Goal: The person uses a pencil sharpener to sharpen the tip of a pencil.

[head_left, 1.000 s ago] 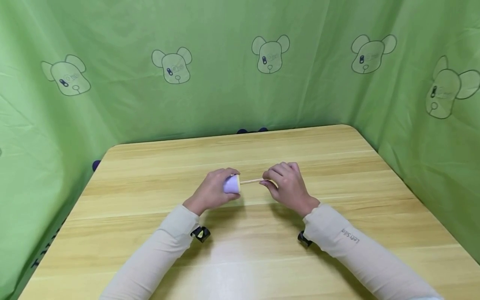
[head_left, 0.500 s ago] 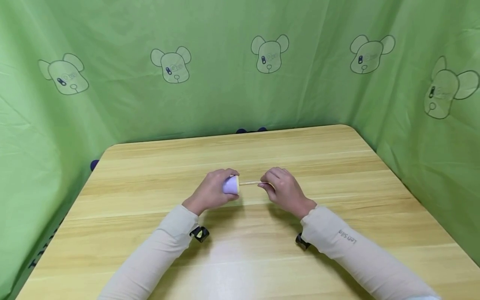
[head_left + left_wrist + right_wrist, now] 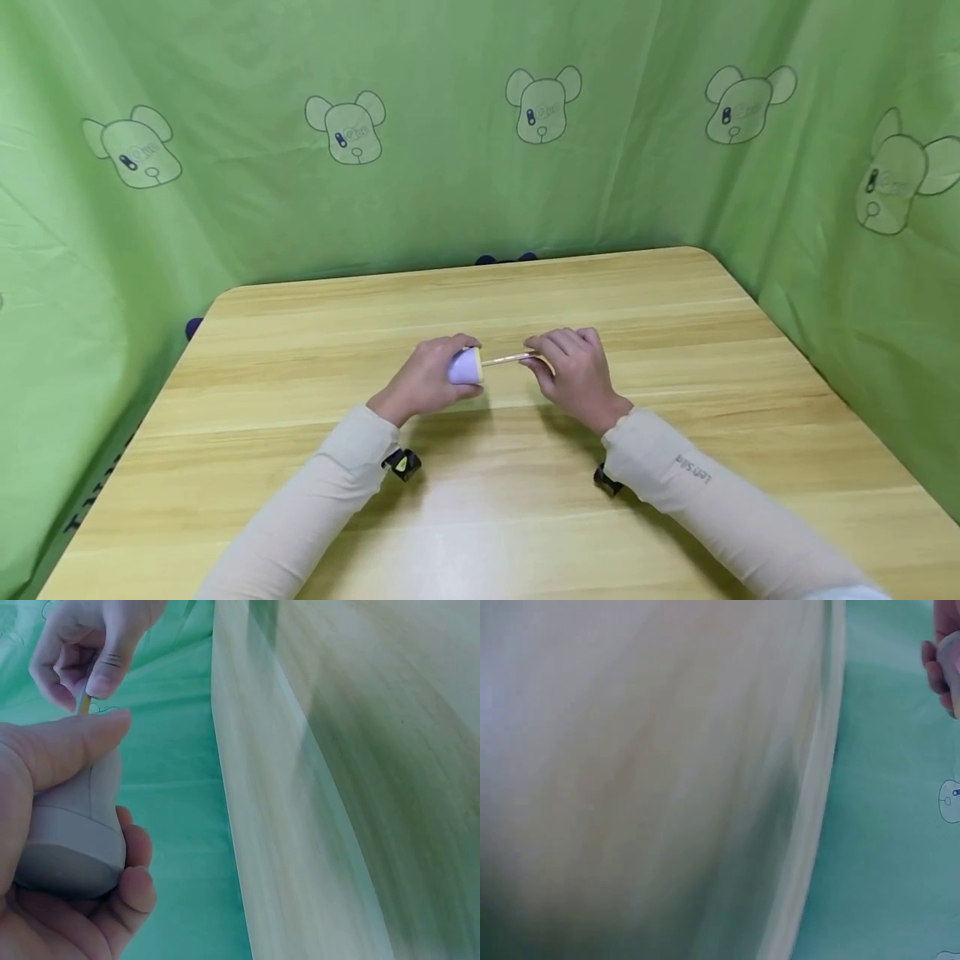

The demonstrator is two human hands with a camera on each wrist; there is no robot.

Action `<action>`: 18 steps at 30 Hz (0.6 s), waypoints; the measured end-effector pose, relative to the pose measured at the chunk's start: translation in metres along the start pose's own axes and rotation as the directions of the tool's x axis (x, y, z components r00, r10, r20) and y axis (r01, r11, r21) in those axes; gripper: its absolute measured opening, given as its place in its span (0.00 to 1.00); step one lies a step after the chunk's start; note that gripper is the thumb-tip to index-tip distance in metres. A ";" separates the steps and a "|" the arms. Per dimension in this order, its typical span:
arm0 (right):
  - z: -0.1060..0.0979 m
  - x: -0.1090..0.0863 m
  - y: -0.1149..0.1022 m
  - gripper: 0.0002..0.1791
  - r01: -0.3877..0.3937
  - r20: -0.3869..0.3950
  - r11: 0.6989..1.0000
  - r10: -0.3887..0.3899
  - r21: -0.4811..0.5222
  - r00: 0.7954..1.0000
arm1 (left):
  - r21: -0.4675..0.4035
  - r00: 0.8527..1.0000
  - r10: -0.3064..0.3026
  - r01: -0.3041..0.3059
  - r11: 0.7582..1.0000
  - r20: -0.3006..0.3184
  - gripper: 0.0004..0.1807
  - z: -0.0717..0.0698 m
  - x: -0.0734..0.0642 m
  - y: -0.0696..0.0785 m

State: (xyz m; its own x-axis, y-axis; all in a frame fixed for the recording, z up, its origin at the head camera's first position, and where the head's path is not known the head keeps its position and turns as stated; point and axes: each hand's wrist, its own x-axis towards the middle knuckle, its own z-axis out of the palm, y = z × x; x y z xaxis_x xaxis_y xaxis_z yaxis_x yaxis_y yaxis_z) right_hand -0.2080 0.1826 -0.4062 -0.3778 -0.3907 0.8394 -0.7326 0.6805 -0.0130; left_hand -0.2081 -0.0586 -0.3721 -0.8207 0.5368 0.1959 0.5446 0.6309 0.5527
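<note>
My left hand (image 3: 427, 377) grips a small lavender pencil sharpener (image 3: 464, 367) with a cream-coloured rim, thumb on the near side and fingers on the far side. From the rim a thin pencil (image 3: 506, 360) runs out to the right, its tip hidden inside. My right hand (image 3: 573, 371) pinches the pencil's outer end between thumb and fingers. In the left wrist view the sharpener (image 3: 75, 840) looks grey and rounded at its base, and a short yellow length of pencil (image 3: 84, 703) shows below the right thumb. Only the left hand and part of the sharpener (image 3: 951, 664) appear in the right wrist view.
Both hands are above a light wood-grain table (image 3: 480, 517) with rounded far corners. Green curtains (image 3: 442, 192) printed with bear heads hang behind the table and at both sides. A small black camera (image 3: 405, 464) is strapped at the left wrist, another (image 3: 607, 481) at the right.
The right hand dipped and rolled half a second ago, and is now raised again with its fingers further round the pencil. The pencil tilts slightly up to the right. The left hand hardly moved.
</note>
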 end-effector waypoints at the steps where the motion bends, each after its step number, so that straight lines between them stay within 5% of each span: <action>1: 0.000 0.000 0.001 0.09 0.023 -0.013 1.000 -0.023 -0.009 1.000 | 0.003 1.000 0.003 -0.003 1.000 0.006 0.30 0.000 0.000 0.000; 9: 0.002 0.003 0.001 0.15 0.168 -0.051 0.985 -0.170 -0.028 0.984 | 0.009 0.999 0.012 -0.012 1.000 0.037 0.29 -0.006 0.000 -0.002; 18: 0.002 0.003 -0.001 0.08 0.074 0.042 0.992 -0.078 0.101 0.996 | 0.017 1.000 0.004 -0.003 1.000 -0.009 0.29 -0.006 0.001 -0.001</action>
State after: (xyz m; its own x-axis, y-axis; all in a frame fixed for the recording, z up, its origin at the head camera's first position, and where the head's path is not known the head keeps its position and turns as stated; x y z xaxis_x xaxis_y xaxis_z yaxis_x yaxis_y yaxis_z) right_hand -0.2095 0.1797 -0.4044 -0.3425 -0.4681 0.8146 -0.8121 0.5835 -0.0061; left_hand -0.2106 -0.0617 -0.3671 -0.8203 0.5338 0.2054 0.5503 0.6386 0.5379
